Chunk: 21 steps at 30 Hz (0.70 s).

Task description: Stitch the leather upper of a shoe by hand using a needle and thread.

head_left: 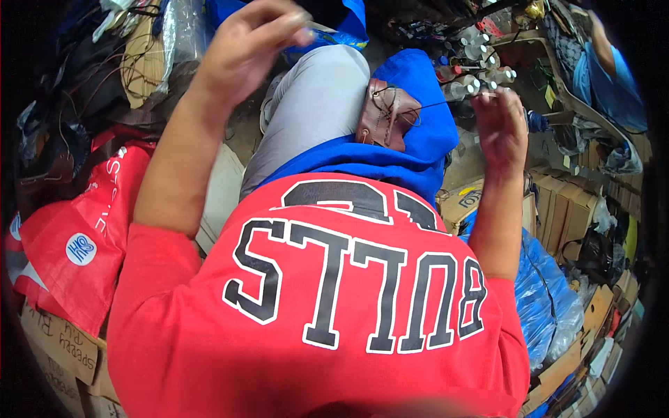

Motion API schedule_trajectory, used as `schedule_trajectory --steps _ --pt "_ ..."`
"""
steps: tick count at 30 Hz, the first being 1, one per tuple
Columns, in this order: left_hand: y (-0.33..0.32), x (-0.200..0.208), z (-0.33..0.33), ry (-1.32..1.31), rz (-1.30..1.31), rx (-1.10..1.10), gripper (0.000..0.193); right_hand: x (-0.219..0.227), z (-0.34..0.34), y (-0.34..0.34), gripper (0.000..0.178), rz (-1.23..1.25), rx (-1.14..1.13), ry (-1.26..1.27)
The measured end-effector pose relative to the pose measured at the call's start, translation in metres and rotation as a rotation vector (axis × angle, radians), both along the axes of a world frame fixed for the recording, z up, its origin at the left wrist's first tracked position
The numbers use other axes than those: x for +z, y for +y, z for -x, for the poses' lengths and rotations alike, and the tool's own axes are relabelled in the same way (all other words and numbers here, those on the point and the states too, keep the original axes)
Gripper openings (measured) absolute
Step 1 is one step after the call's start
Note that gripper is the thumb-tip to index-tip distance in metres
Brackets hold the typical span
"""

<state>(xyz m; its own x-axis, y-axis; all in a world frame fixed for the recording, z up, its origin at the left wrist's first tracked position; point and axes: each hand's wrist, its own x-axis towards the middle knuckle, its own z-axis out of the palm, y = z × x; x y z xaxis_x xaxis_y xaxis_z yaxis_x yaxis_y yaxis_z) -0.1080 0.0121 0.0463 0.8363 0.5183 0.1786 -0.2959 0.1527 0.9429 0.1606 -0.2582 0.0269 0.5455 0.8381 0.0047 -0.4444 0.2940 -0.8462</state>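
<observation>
Red T-shirt [359, 292] is worn; brown leather [398, 124] at one o'clock seems part-stitched, unfinished thread [440, 105] apparently pinched by right hand [501, 125]; grip of left hand [242, 52] unclear.

Bright centre, black corners, fisheye bending toward rim.

The dark brown leather piece [398, 127], stitched and creased, lies folded on the blue cloth [428, 90]. Dark thread [420, 108] loops over it and trails off its right side
</observation>
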Motion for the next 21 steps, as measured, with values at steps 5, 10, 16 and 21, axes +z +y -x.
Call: schedule_trajectory --steps 5,10,16,21 --pt "-0.034 0.029 -0.035 -0.261 0.604 -0.568 0.017 0.043 0.050 0.056 0.028 -0.189 0.363 0.265" --pt "-0.028 -0.025 -0.007 0.545 -1.130 -0.128 0.021 0.019 0.052 0.020 0.030 0.729 0.226 -0.818" --pt "0.014 -0.047 0.030 0.577 -1.460 0.085 0.028 -0.004 0.028 -0.045 0.036 1.023 0.083 -1.665" --pt "0.025 -0.083 0.055 0.733 -1.160 0.016 0.021 -0.057 0.003 -0.099 0.029 1.061 0.071 -1.578"
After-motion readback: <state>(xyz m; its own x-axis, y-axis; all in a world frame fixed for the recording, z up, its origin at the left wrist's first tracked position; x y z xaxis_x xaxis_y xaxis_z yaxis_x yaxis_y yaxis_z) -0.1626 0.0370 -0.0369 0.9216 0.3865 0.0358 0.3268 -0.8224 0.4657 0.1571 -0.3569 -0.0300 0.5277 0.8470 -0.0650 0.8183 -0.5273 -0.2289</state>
